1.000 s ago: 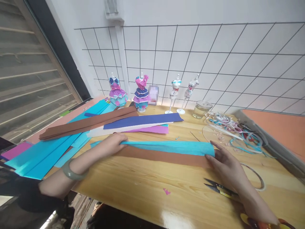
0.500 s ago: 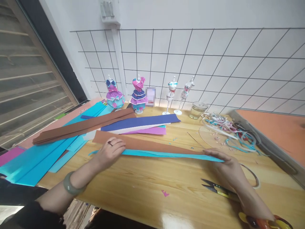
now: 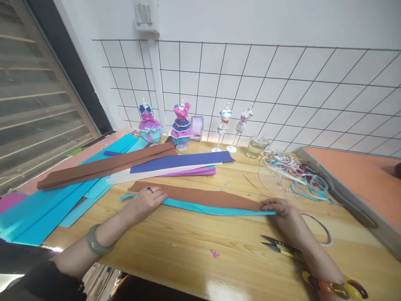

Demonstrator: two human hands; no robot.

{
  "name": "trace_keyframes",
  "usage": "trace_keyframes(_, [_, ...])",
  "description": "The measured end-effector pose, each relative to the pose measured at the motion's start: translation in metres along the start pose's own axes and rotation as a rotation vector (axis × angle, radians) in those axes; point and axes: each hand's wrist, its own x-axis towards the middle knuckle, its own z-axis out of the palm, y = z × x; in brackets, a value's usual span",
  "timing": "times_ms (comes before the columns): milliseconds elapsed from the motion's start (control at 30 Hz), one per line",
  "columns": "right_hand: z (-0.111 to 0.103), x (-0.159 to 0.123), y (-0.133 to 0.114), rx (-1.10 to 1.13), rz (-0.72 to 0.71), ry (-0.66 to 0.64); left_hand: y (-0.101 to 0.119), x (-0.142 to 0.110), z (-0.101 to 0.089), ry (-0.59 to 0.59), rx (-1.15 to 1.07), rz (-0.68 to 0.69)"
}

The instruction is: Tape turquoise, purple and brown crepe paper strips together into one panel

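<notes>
A long brown crepe-paper strip (image 3: 200,196) lies along the near side of the table with a narrow bright-blue strip (image 3: 203,207) along its front edge. My left hand (image 3: 148,201), closed, grips both near their left end; a short blue tail sticks out beyond it. At the right end my right hand (image 3: 283,213) pinches the strips between thumb and fingers, and the blue tip shows under the thumb. Yellow-handled thread snips (image 3: 282,247) rest on the table partly under my right forearm. A ring of white tape or ribbon (image 3: 326,230) lies beside that arm.
Blue paper strips (image 3: 62,209), a folded brown strip (image 3: 103,165) and a dark-blue strip (image 3: 184,161) lie beyond. Behind stand dressed mini mannequins (image 3: 181,129), bare ones (image 3: 224,125), and a glass jar (image 3: 257,147). Ribbon scraps (image 3: 300,175) sit near an orange-lined tray (image 3: 351,175).
My right hand has moved left and a little lower, toward my left hand. The strips between my hands have slackened and now curve downward. My left hand has shifted slightly.
</notes>
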Motion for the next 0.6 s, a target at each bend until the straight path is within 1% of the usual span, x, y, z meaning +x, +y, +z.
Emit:
trace_keyframes(100, [-0.004,-0.002,0.010,-0.062,0.065,0.075,0.000,0.001,0.004,-0.003,0.005,0.007])
trace_keyframes(167, [-0.007,-0.003,0.013,-0.064,0.093,0.127,0.001,0.001,0.005,-0.013,0.004,-0.011])
trace_keyframes(233, [-0.009,-0.004,0.012,-0.054,0.112,0.169,0.003,-0.001,0.004,-0.033,-0.016,-0.052])
trace_keyframes(333, [-0.007,-0.005,0.004,-0.022,0.114,0.197,0.009,-0.003,-0.005,-0.085,-0.072,-0.116])
trace_keyframes(400, [-0.004,-0.005,-0.005,0.008,0.065,0.163,0.013,-0.003,-0.011,-0.110,-0.107,-0.125])
trace_keyframes(500, [0.002,-0.005,-0.015,0.053,-0.033,0.047,0.018,-0.003,-0.017,-0.117,-0.151,-0.098])
trace_keyframes(600, [0.006,-0.006,-0.021,0.069,-0.036,-0.067,0.018,-0.006,-0.014,-0.070,-0.160,-0.044])
